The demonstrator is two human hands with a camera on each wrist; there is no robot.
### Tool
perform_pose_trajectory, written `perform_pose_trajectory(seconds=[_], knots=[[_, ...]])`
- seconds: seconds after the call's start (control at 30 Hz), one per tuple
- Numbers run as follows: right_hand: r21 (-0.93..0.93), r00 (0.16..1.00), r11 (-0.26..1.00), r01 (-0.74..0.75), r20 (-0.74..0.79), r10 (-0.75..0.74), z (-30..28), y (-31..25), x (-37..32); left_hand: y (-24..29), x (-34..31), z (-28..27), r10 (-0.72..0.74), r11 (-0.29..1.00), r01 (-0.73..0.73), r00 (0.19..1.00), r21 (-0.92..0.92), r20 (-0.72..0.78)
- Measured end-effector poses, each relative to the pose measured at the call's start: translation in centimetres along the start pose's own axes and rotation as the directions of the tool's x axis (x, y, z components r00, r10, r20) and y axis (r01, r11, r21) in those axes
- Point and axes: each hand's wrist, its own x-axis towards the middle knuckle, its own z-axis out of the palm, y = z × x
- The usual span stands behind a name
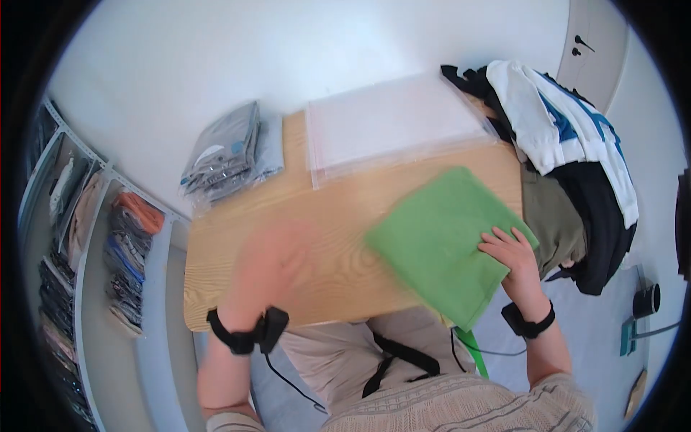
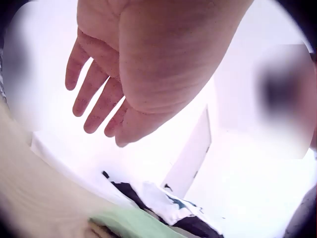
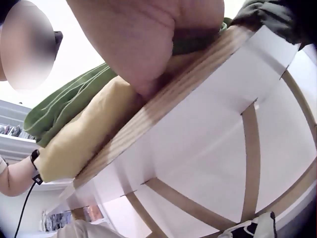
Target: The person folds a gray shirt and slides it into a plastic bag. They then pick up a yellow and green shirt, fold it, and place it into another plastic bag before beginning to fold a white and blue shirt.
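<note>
A green folded cloth [image 1: 446, 245] lies at the table's near right edge, its front corner hanging over. My right hand [image 1: 512, 258] rests on its right side with fingers spread over the top. In the right wrist view, yellow fabric [image 3: 91, 131] lies under the green layers [image 3: 74, 101], beside the thumb at the table edge. My left hand [image 1: 277, 259], blurred in the head view, is over the wooden tabletop left of the cloth. Its fingers are extended and hold nothing in the left wrist view, where the green cloth [image 2: 136, 223] shows low down.
Clear plastic bags [image 1: 396, 126] lie flat at the back of the table [image 1: 338, 223]. Bagged grey garments [image 1: 227, 151] are stacked at the back left. White, black and olive clothes [image 1: 568, 144] are heaped at the right edge. Shelves [image 1: 93, 237] of packed clothing stand left.
</note>
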Motion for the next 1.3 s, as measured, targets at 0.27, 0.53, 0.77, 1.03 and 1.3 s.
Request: perform_pose_trajectory(seconds=[0.27,0.53,0.77,1.03,1.3], knots=[[-0.019,0.903,0.985,-0.173,-0.404,0.150,2.7,-0.3,0.0,-11.1,11.6,8.2,0.000,0.969,0.023,0.996,0.244,-0.092],[-0.027,0.914,0.987,-0.156,-0.384,0.134,2.5,0.5,-0.2,-7.7,18.1,8.5,-0.246,0.915,0.166,0.952,0.367,0.183],[-0.014,0.913,0.989,-0.147,-0.386,0.130,2.5,0.6,-0.2,-8.2,17.3,9.1,-0.033,0.941,0.042,0.999,0.337,-0.031],[-0.012,0.908,0.989,-0.146,-0.398,0.129,2.3,0.4,-0.2,-8.3,17.4,8.4,-0.180,0.863,0.098,0.977,0.496,0.119],[-0.006,0.908,0.989,-0.145,-0.398,0.130,2.2,0.2,-0.1,-5.3,15.8,7.3,-0.083,0.921,0.076,0.997,0.381,0.001]])
